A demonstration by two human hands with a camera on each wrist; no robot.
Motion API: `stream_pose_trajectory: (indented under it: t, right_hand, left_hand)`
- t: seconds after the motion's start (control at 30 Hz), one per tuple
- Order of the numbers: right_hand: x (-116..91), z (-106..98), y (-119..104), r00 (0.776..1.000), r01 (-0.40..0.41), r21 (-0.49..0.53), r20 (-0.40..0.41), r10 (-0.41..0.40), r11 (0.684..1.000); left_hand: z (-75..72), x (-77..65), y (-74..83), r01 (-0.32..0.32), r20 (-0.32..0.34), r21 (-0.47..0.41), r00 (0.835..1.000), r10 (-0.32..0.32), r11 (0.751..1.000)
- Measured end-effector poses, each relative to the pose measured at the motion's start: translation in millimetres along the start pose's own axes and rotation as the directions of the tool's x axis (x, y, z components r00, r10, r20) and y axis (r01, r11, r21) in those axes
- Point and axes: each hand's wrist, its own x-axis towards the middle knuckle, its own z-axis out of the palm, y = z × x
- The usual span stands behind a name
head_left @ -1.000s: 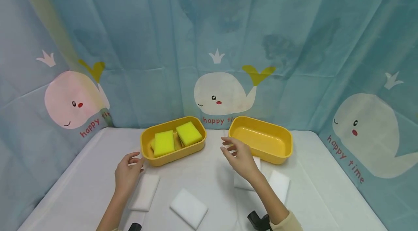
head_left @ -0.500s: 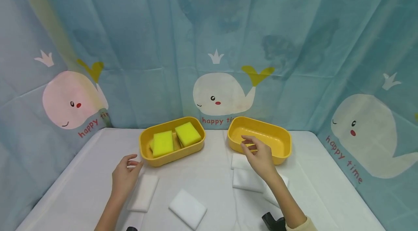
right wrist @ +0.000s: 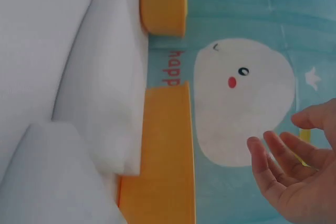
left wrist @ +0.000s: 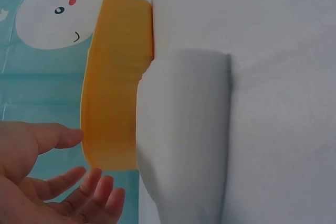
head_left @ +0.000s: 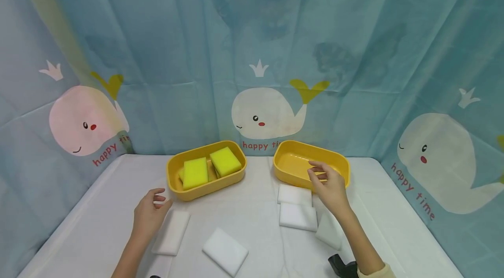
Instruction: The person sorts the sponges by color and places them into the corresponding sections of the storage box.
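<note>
My left hand [head_left: 148,216] hovers with loosely bent fingers and nothing in them, just left of a white sponge [head_left: 172,232]. Beside its fingertips is the near left end of a yellow tray [head_left: 208,190], in which bright yellow sponges [head_left: 195,173] lie. Farther right, my right hand [head_left: 330,188] is held over the front edge of a second yellow tray [head_left: 293,175], fingers relaxed and holding nothing. Below and left of it lie white sponges [head_left: 298,217], one of them tilted [head_left: 329,231]. In the right wrist view its fingers [right wrist: 260,161] are spread apart from the tray wall [right wrist: 163,145].
Another white sponge [head_left: 225,251] lies near the middle front of the white-covered table [head_left: 252,208]. A blue curtain with printed whales [head_left: 267,112] stands behind and at both sides. A black strap device [head_left: 342,267] sits at my right forearm.
My right hand has moved right, from the gap between the trays to over the right tray's front, uncovering white sponges. My left hand has shifted slightly left and toward me.
</note>
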Motion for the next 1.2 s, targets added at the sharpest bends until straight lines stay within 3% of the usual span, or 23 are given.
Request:
stream_pose_trajectory:
  t: [0.23, 0.53, 1.03, 1.2]
  right_hand:
    - [1.7, -12.9, 9.3, 0.999, -0.020, -0.016, -0.044, 0.019, 1.000]
    - [5.2, -29.9, 17.0, 0.996, -0.040, -0.030, -0.077, 0.037, 0.999]
    - [14.0, -43.9, 43.3, 0.979, -0.142, -0.041, -0.151, 0.134, 0.989]
    - [15.6, -49.9, 51.9, 0.969, -0.187, -0.046, -0.175, 0.176, 0.981]
  left_hand:
    - [-2.9, 0.5, -3.9, -0.034, 0.054, 0.033, 0.998, 0.032, 0.999]
    - [0.7, -0.6, -8.3, -0.018, 0.139, 0.108, 0.990, 0.003, 0.994]
    - [0.4, -5.2, -6.1, -0.091, 0.201, 0.156, 0.978, 0.059, 0.983]
    - [2.7, -4.7, -4.6, -0.079, 0.215, 0.179, 0.976, 0.040, 0.981]
